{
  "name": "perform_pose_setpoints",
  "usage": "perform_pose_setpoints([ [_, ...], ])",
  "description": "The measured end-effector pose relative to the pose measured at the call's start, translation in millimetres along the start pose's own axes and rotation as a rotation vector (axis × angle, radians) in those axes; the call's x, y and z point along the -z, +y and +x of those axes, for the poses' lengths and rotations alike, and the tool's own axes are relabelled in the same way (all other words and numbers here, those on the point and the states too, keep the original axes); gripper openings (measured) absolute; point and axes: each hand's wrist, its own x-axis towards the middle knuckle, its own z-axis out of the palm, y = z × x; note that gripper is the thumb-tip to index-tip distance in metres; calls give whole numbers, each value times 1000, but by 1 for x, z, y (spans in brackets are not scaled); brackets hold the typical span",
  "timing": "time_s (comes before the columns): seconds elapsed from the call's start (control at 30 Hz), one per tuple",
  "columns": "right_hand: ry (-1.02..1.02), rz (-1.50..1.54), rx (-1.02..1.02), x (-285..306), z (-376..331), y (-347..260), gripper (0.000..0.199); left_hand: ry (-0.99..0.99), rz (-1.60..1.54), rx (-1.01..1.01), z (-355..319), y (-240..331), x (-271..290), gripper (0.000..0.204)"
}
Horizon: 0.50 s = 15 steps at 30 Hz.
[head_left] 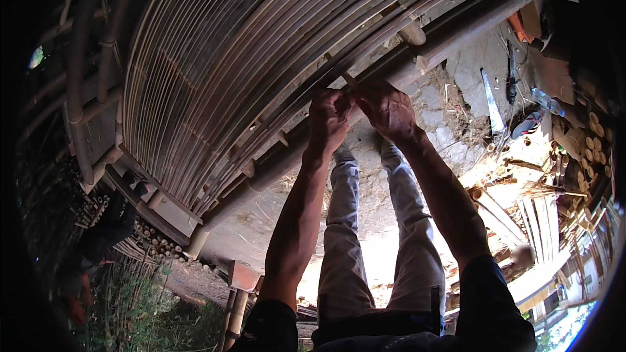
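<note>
A large bamboo frame (450, 36) with many long, thin bamboo slats (261, 45) stretches across the upper part of the view. At its near edge, my left hand (329, 114) is closed, fingers pinched together. Right beside it, nearly touching, my right hand (391, 111) is closed too, its fingertips bent down at the outermost slats. A short, pale crosspiece (350, 80) shows just beyond the fingertips. Whatever lies between the fingers is hidden or too small to make out. Short stubs (282, 138) jut out between the slats and the thick edge pole.
To the right on the cracked floor lie a long flat blade-like piece (492, 101), a plastic bottle (548, 102) and a dark shoe-like thing (527, 125). Cut bamboo poles (595, 146) are stacked beyond. A small stool (243, 277) stands lower left, near more bamboo (156, 244).
</note>
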Motion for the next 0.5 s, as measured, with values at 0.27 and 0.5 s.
perform_pose_setpoints([
  [0.27,59,114,-96,1,-3,-9,20,37,-117,-52,-1,-6,-4,21],
  [0.5,275,147,-162,-3,-17,-7,12,42,-395,174,-8,-17,-1,21],
])
